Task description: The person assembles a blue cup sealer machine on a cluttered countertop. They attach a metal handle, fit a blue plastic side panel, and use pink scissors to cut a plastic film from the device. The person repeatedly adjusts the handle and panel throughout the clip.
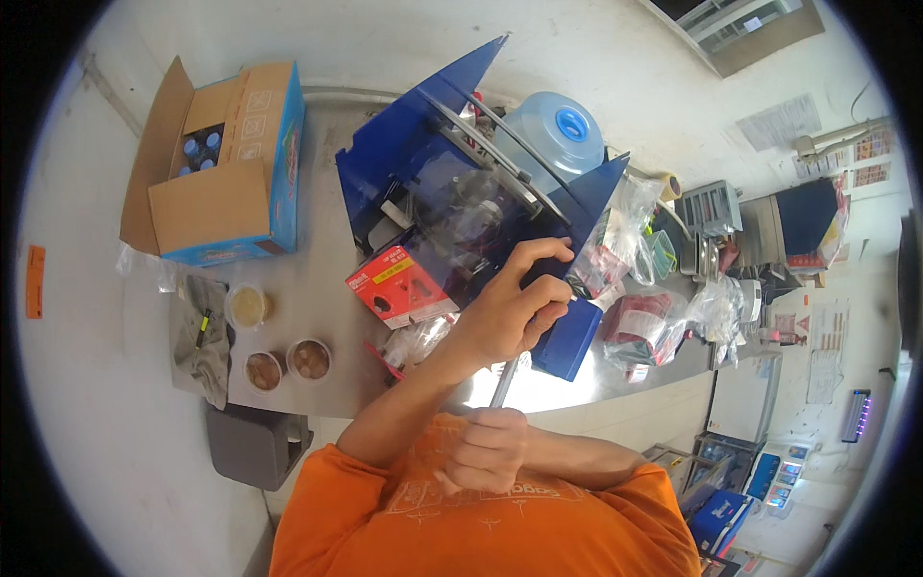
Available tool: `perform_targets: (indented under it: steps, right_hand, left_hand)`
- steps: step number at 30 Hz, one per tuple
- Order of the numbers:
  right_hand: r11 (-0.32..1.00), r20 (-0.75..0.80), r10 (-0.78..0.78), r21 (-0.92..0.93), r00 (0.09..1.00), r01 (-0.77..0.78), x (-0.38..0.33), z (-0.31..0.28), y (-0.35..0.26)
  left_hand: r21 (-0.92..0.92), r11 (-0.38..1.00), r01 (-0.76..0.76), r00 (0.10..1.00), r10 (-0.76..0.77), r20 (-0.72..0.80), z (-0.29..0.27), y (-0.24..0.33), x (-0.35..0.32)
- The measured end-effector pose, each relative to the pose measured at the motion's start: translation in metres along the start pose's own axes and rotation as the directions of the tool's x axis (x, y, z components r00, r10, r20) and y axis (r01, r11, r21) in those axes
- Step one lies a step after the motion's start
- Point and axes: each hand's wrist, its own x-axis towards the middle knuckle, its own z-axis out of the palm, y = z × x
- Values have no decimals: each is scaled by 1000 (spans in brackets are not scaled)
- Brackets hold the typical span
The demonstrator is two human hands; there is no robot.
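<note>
Left hand (510,303) rests fingers on the blue metal sealing machine (461,202) standing on the steel counter (327,269); right hand (486,447) fully closed around its grey metal lever handle (504,383)

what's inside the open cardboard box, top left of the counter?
The cardboard box shows several bottles with blue caps through the gap between its flaps. The flaps cover the rest, so the full count and anything beneath cannot be seen.
</note>
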Motion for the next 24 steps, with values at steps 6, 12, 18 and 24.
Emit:
perform_targets:
  steps: [6,12,18,24]
  right_hand:
    - [997,0,-29,-72,1000,29,-14,15,3]
    - [996,48,-33,-80,998,37,-41,34,0]
    - [990,78,-57,-127,995,67,-60,49,3]
    - [986,68,-68,-145,995,77,-65,54,6]
  left_hand:
    - [12,1000,1,1000,-1,2,-1,0,1]
    - [28,999,-24,1000,24,-7,-1,0,1]
    - [34,999,-12,1000,13,-21,1,0,1]
    - [35,999,-9,1000,9,7,0,-1,-2]
